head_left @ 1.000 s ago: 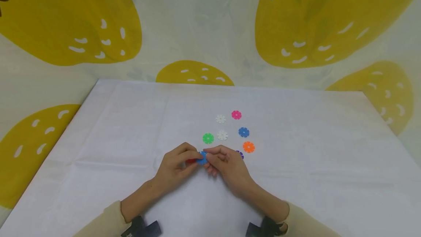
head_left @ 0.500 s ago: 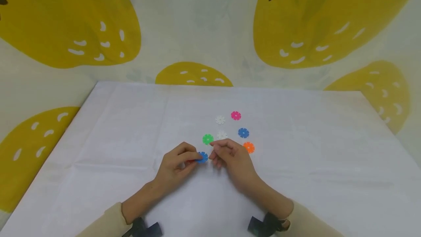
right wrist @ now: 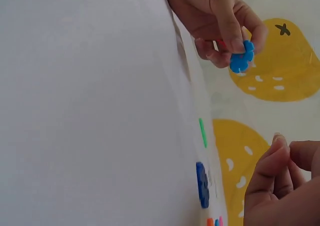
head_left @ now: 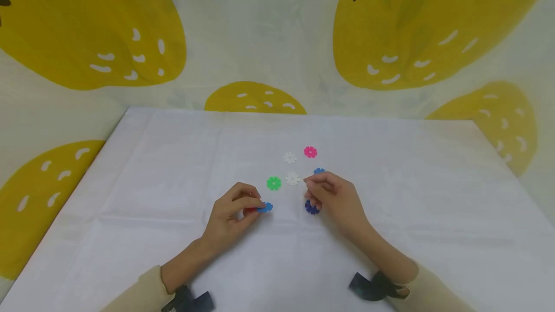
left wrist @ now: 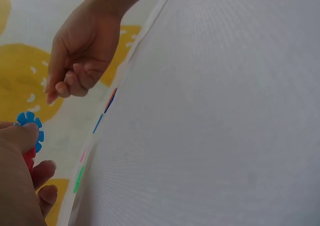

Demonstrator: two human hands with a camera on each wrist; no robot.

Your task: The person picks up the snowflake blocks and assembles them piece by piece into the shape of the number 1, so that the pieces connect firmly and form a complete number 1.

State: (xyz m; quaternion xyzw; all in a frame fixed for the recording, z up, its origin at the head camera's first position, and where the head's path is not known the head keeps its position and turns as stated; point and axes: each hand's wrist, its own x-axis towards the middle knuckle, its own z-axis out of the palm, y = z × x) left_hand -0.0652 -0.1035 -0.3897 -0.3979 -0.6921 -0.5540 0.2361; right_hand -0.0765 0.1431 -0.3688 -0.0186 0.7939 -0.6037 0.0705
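In the head view my left hand [head_left: 234,211] pinches a light blue notched plastic disc [head_left: 267,207] between thumb and fingers. A red disc [left wrist: 30,158], partly covered by the fingers, sits against the blue one in the left wrist view. To the right, my right hand [head_left: 340,203] hovers with loosely bent fingers and nothing visible between them. Under its fingers lies a dark blue disc [head_left: 310,208]. Another blue disc [head_left: 319,171] peeks out beyond the hand. An orange disc [right wrist: 210,222] shows at the bottom of the right wrist view; the right hand hides it in the head view.
Flat on the white tablecloth [head_left: 173,167] lie a green disc [head_left: 273,183], a near white disc [head_left: 292,179], a farther white disc [head_left: 290,158] and a pink disc [head_left: 310,152]. Behind the table hangs a pale cloth [head_left: 260,28] with yellow fruit prints.
My right hand has let go of the blue disc and moved right, uncovering the dark blue disc and covering the orange one. The left hand keeps its hold, almost in place.
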